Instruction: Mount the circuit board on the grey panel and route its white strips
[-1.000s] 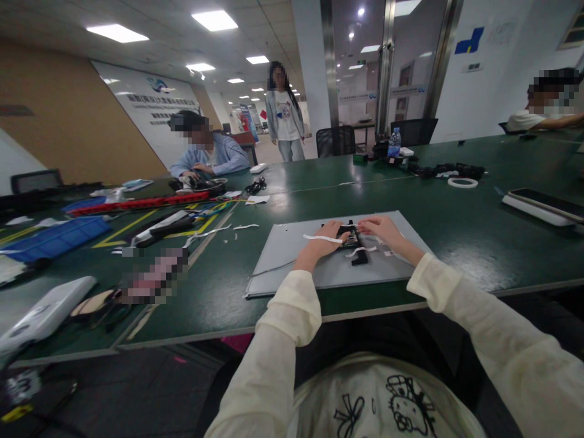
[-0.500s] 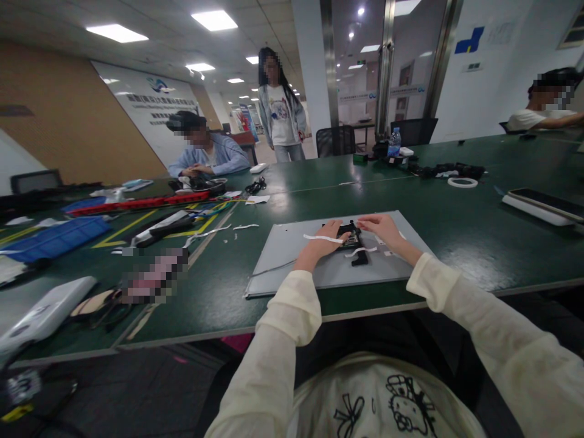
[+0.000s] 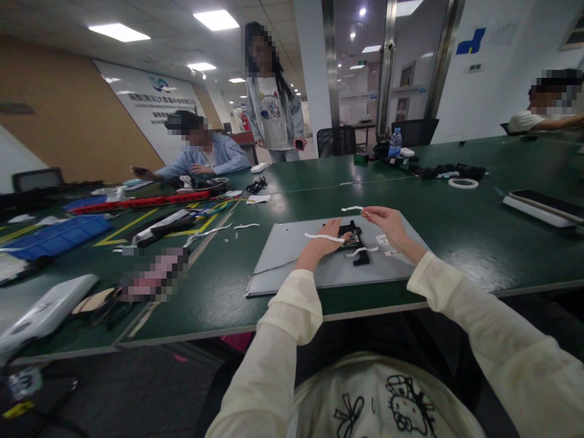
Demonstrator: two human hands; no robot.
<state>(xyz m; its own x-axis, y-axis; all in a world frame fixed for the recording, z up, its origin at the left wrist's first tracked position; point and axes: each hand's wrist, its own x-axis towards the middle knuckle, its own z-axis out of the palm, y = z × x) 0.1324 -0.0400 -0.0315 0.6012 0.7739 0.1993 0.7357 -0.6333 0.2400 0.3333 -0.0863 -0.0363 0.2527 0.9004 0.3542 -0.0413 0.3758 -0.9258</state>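
A grey flat panel lies on the green table in front of me. At its middle sits a small black part with a circuit board. My left hand rests flat on the panel beside that part, with a white tape strip stuck across its fingers. My right hand is raised a little above the panel and pinches one end of another white tape strip. A third white strip lies on the panel by the black part.
A roll of tape, a water bottle and black cables lie further back. A long flat device lies at the right. Blue trays, a red bar and white strips clutter the left. Three other people are nearby, one standing.
My right hand has lifted off the black part, pulling a white tape strip up with it. The standing person has walked closer to the table. My left hand has stayed put.
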